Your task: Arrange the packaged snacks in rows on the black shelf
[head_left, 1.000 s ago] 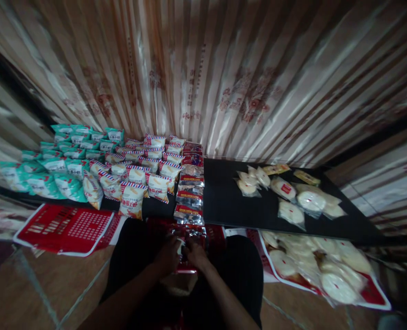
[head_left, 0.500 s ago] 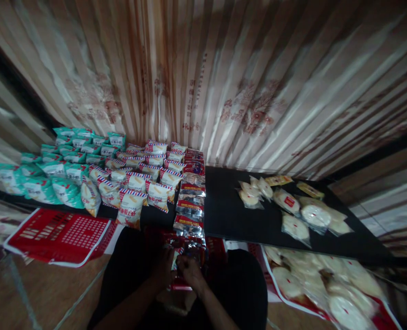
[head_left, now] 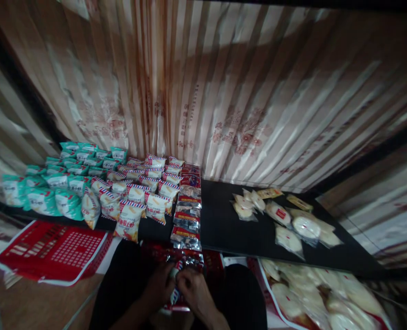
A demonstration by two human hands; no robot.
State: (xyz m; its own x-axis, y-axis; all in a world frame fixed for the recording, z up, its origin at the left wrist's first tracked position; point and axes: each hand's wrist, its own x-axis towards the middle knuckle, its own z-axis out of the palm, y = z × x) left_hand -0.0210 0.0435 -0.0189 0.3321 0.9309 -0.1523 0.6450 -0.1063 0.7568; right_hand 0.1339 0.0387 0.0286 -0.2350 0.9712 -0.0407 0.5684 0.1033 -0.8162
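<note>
Low in front of me, between my knees, my left hand (head_left: pixel 161 282) and my right hand (head_left: pixel 191 285) come together on a shiny red, white and blue snack packet (head_left: pixel 176 299). Both hands look closed on it, fingertips almost meeting at its upper part. Shadow and the hands hide much of the packet. Just beyond, silver-and-red packets (head_left: pixel 186 236) lie overlapped in a column on the black table (head_left: pixel 220 222). Left of the column stand several white striped snack bags (head_left: pixel 129 220).
Teal snack bags (head_left: pixel 41 199) fill the table's left end. Flat round white packaged items (head_left: pixel 306 229) lie on its right part. A red basket (head_left: pixel 52 250) is at lower left; a bin of white packages (head_left: pixel 293 298) is at lower right. A pleated curtain (head_left: pixel 238 91) hangs behind.
The view has tilted up slightly, so the table items appear lower. My hands stay together on the packet, with the right hand shifted slightly. The table items have not moved.
</note>
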